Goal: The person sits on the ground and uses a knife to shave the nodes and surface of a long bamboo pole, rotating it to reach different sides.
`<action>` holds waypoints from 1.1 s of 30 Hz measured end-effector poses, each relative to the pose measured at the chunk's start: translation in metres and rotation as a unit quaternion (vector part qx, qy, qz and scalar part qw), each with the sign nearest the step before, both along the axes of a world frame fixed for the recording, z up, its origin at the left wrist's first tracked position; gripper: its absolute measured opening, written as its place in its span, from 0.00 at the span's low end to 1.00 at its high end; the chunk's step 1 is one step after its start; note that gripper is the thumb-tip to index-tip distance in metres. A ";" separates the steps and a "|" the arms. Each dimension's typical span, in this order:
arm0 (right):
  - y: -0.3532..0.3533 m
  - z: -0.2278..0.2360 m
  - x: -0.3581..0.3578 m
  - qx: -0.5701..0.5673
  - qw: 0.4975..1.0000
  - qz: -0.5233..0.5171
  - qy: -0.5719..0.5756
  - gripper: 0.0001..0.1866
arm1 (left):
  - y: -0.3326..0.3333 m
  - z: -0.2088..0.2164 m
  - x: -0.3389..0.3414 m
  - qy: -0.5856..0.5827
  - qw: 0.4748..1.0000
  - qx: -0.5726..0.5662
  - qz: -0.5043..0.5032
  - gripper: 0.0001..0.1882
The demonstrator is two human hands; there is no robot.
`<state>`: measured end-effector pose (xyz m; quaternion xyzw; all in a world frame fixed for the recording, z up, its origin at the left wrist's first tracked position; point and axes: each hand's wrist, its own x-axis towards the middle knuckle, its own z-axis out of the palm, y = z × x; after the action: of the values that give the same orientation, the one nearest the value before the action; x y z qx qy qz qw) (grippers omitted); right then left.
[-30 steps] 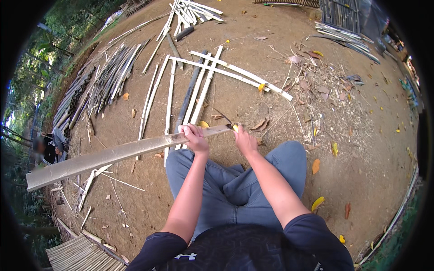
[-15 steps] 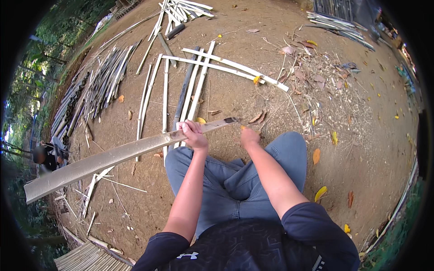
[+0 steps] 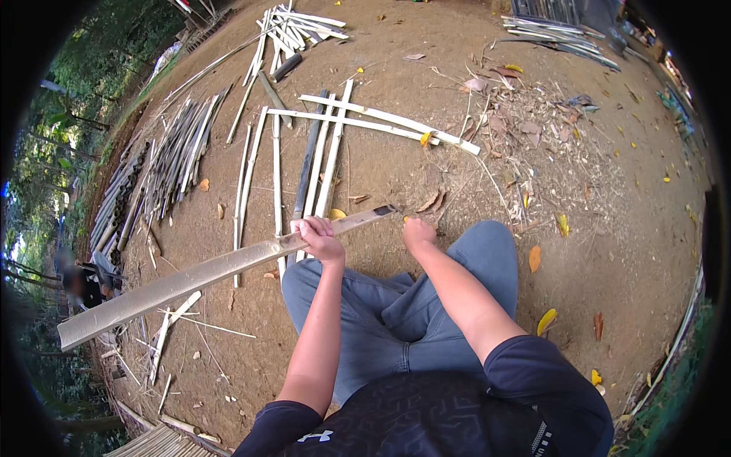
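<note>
Bamboo slat braced over the knees

Long bamboo slat (image 3: 213,278) runs out left, steadied level; left hand (image 3: 318,238) clamps around it above the lap. Right hand (image 3: 418,232) fisted near the slat's tip, contents unclear. Split strips (image 3: 316,164) lie ahead.

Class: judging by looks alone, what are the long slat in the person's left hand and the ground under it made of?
Long slat: probably split bamboo, pale, matte and fibrous, like the cut strips beyond. Ground: bare packed earth, brown, dusty, strewn with dry leaves.
</note>
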<state>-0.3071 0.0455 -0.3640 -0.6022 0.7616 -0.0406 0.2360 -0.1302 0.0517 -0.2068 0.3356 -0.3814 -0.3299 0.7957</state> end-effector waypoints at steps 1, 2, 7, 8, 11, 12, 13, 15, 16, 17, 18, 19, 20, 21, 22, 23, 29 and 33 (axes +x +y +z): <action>0.003 0.006 0.002 -0.003 1.000 0.003 -0.018 0.15 | 0.002 -0.001 0.003 -0.003 1.000 0.003 0.007 0.10; 0.006 0.015 0.007 -0.016 1.000 0.002 -0.022 0.15 | 0.004 -0.002 0.004 -0.004 1.000 0.008 0.013 0.10; 0.007 0.007 0.013 -0.005 1.000 -0.014 -0.012 0.16 | 0.003 0.003 0.001 -0.024 1.000 0.006 0.014 0.10; 0.005 -0.007 0.007 0.019 0.999 -0.026 -0.003 0.16 | 0.001 0.005 -0.003 -0.010 1.000 0.004 -0.005 0.10; -0.006 -0.017 -0.006 0.055 0.997 -0.056 0.013 0.14 | -0.002 0.008 -0.010 -0.018 1.000 0.006 -0.009 0.09; 0.001 -0.010 0.000 0.051 0.998 -0.048 0.008 0.14 | 0.002 0.006 -0.003 -0.017 1.000 0.005 0.001 0.09; 0.006 -0.002 0.006 0.047 0.998 -0.041 0.004 0.13 | 0.006 0.003 0.003 -0.016 1.000 0.002 0.011 0.09; 0.005 0.005 0.004 0.006 0.998 -0.052 -0.034 0.17 | 0.004 0.002 -0.002 -0.008 1.000 -0.001 0.004 0.09; 0.005 0.008 0.005 -0.014 0.997 -0.059 -0.053 0.19 | 0.006 0.002 -0.002 -0.004 1.000 0.002 0.002 0.10; 0.004 0.019 0.007 -0.024 0.996 -0.058 -0.065 0.20 | 0.004 0.001 -0.002 0.002 1.000 0.001 0.003 0.10; 0.005 0.033 0.014 -0.032 0.995 -0.051 -0.077 0.21 | 0.006 -0.001 0.002 -0.001 1.000 0.009 0.017 0.10; 0.007 0.045 0.018 -0.044 0.994 -0.043 -0.088 0.23 | 0.008 -0.005 0.007 -0.025 0.999 0.001 0.020 0.14; 0.007 0.050 0.016 -0.046 0.994 -0.043 -0.094 0.23 | 0.008 -0.006 0.006 -0.017 1.000 0.002 0.017 0.14; 0.008 0.050 0.015 -0.046 0.993 -0.042 -0.102 0.23 | 0.008 -0.004 0.005 -0.010 1.000 0.004 0.013 0.14; 0.007 0.049 0.014 -0.046 0.992 -0.040 -0.110 0.24 | 0.007 -0.002 0.004 -0.011 1.000 0.001 0.012 0.14; 0.006 0.045 0.011 -0.038 0.993 -0.041 -0.104 0.23 | 0.008 0.002 0.002 -0.012 1.000 -0.001 0.011 0.13; 0.009 0.020 -0.001 -0.019 0.991 -0.083 -0.107 0.20 | 0.006 0.004 -0.008 -0.002 1.000 0.000 0.004 0.13; 0.010 0.052 0.018 -0.126 0.984 -0.040 -0.121 0.20 | 0.012 -0.001 0.004 0.010 1.000 0.006 0.013 0.13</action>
<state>-0.2894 0.0560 -0.3122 -0.5868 0.7397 -0.2185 0.2466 -0.1264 0.0634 -0.2077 0.3415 -0.3671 -0.3253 0.8018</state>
